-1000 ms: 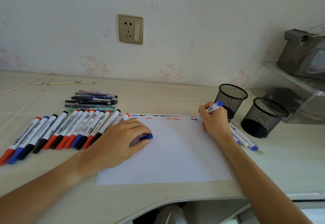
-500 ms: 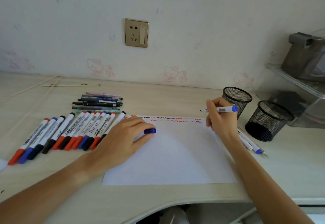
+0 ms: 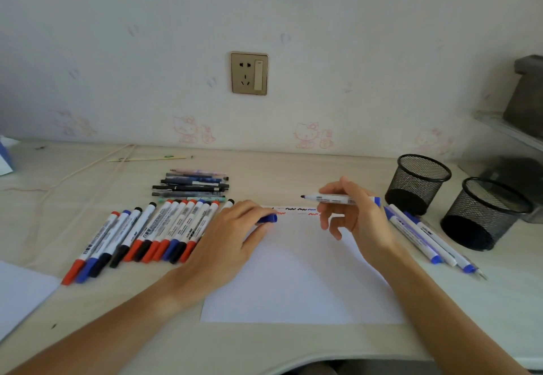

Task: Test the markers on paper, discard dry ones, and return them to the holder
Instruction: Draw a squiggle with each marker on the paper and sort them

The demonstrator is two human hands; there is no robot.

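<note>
A white sheet of paper [image 3: 302,280] lies on the desk with short squiggles of red, blue and black ink along its far edge. My right hand [image 3: 357,221] holds an uncapped blue marker [image 3: 332,198] level above that edge, tip pointing left. My left hand [image 3: 232,242] rests on the paper's left part and pinches the blue cap [image 3: 269,218]. A row of several capped markers [image 3: 152,230] lies left of the paper. Two black mesh holders [image 3: 417,183] [image 3: 484,213] stand at the right, both looking empty.
Several thinner pens [image 3: 191,185] are stacked behind the marker row. Three markers [image 3: 426,236] lie between the paper and the holders. A second sheet [image 3: 20,295] shows at the lower left. A clear shelf [image 3: 511,133] stands at the far right, a cord [image 3: 73,174] at the far left.
My right hand lifted the marker off the paper's far edge and turned it level, tip now pointing left. My left hand stayed on the paper with the cap.
</note>
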